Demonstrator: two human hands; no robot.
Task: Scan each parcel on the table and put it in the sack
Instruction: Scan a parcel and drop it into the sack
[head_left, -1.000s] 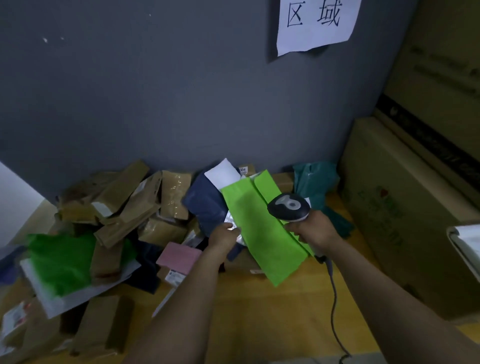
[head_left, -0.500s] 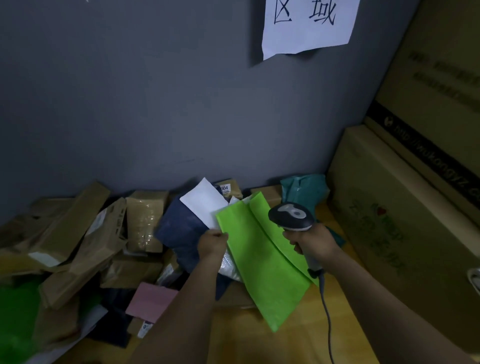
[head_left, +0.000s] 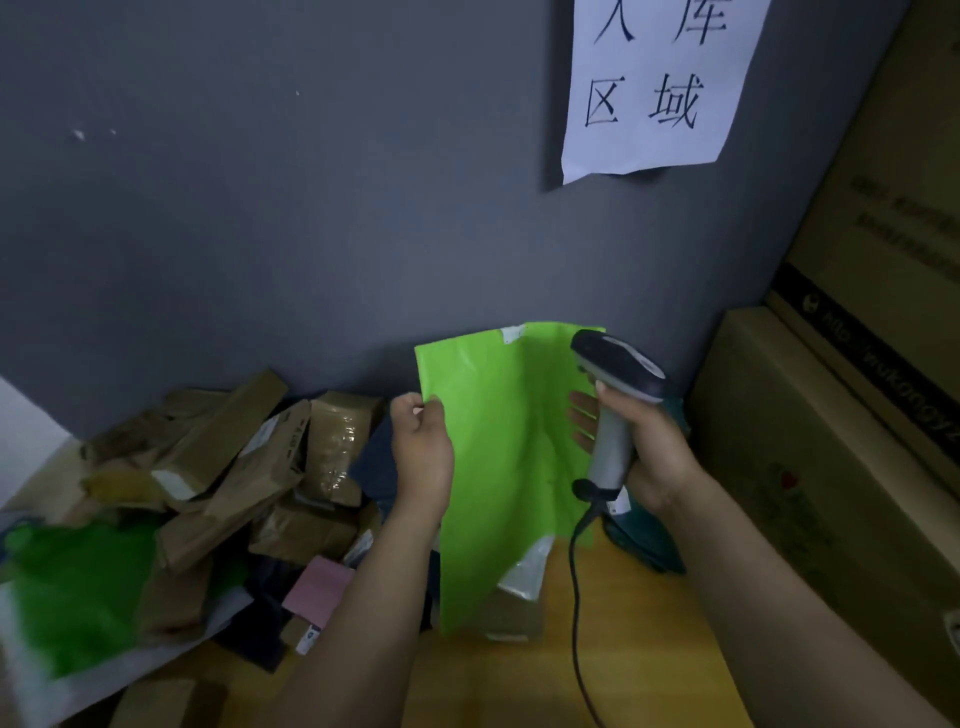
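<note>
Head view, from the left: a green bag (head_left: 78, 597) lies at the table (head_left: 519, 686) edge, with brown parcels (head_left: 234, 467) heaped against the grey wall beside it and a pink parcel (head_left: 317, 590) at the foot of the heap. The left hand (head_left: 421, 447) pinches the left edge of a green mailer (head_left: 504, 467), held upright above the table between both hands. The right hand (head_left: 644, 447) is wrapped round the handle of a scanner (head_left: 613, 395), fingertips against the mailer's right side; the scanner's cable (head_left: 574, 597) hangs down. A teal parcel (head_left: 644, 540) lies behind that hand. Cardboard boxes (head_left: 831, 467) stand at the right, and a paper sign (head_left: 654, 88) is on the wall above.
</note>
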